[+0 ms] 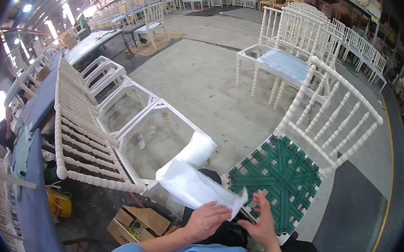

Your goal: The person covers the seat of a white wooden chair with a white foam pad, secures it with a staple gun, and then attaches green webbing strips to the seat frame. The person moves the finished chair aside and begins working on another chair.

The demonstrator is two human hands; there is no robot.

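A soft white sheet [196, 187] comes off a white roll [199, 149] that rests on the corner of a white chair frame at my left. My left hand [207, 221] grips the sheet near its loose end, fingers over the top and thumb hidden. Just right of that end, my right hand [263, 223] is held up with thumb and fingers spread, holding nothing. Close to it stands a white chair [351, 127] with turned spindles. Green straps [281, 178] are woven across its seat.
Seatless white frames [138, 113] line the left side beside a long blue-covered table [36, 186]. Below them are an open cardboard box [143, 219] and a yellow bucket [58, 203]. More white chairs [284, 61] stand at the back right, with rows of chairs [193, 0] farther off.
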